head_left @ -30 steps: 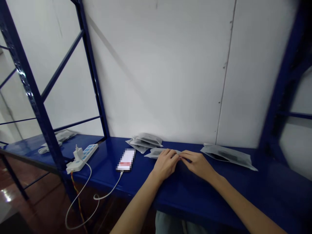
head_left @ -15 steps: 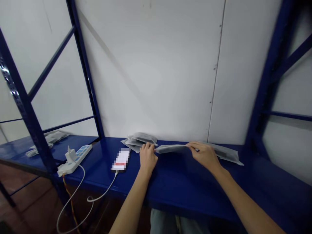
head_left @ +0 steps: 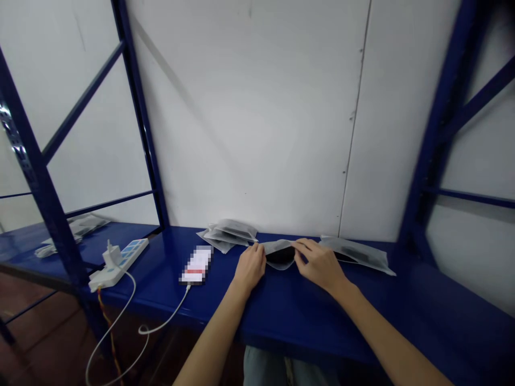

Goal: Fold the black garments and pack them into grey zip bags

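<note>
A frosted plastic bag (head_left: 279, 246) lies between my two hands on the blue table, its mouth gaping toward me and dark inside. My left hand (head_left: 250, 266) has its fingers closed on the bag's left edge. At the opposite edge my right hand (head_left: 319, 264) pinches the bag between thumb and fingers. Several more frosted bags (head_left: 231, 231) are piled behind my left hand, against the wall. Beyond my right hand lies another frosted bag (head_left: 362, 252) with something dark inside; its left end is partly hidden by the hand.
A phone (head_left: 196, 265) with a white charging cable lies left of my hands. Farther left is a white power strip (head_left: 118, 264) with a plugged-in adapter. Blue rack posts (head_left: 50, 187) rise at both sides, and a white wall (head_left: 249, 118) closes the back.
The bag between my hands was closed and flat; its mouth now gapes. My right hand has moved left and down, nearer to my left hand.
</note>
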`<action>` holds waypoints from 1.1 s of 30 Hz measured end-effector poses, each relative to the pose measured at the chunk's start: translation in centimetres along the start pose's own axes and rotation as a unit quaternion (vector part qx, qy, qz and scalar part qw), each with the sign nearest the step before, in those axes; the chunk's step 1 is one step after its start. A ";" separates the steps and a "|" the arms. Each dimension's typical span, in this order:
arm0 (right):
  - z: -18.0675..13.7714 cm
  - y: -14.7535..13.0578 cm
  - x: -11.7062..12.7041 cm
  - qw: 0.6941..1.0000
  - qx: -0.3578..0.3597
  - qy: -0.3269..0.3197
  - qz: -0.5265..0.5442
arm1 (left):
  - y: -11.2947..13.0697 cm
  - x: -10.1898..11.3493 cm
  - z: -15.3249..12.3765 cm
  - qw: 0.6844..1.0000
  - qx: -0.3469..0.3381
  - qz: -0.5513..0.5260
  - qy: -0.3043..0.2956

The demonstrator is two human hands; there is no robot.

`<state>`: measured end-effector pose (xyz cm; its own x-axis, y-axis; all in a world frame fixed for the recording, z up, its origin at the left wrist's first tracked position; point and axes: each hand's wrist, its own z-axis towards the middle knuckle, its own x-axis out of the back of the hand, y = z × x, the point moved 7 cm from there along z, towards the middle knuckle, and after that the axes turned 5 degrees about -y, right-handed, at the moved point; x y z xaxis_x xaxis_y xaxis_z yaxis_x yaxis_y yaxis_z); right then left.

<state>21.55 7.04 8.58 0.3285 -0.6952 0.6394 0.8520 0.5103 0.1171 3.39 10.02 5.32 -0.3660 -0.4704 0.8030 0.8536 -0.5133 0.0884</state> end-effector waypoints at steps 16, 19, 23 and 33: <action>0.8 -1.9 -5.8 0.967 -0.027 -0.249 0.036 | 1.0 0.2 -0.3 0.998 -0.030 -0.062 -0.004; 0.5 -1.5 -4.9 0.969 -0.005 -0.240 0.056 | 0.1 -0.9 -0.4 0.996 0.020 -0.047 -0.068; -0.9 -1.6 -2.2 0.973 0.029 -0.204 0.107 | -0.4 -1.9 -0.6 0.991 0.055 -0.014 -0.120; -8.5 -2.1 4.6 0.954 0.016 -0.161 0.251 | -0.8 -1.6 -0.4 0.992 0.073 -0.040 -0.100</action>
<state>24.76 -1.57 4.79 0.5456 -0.1688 0.8209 0.6056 0.7565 -0.2469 3.12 10.89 3.74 -0.3665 -0.2735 0.8893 0.8745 -0.4277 0.2289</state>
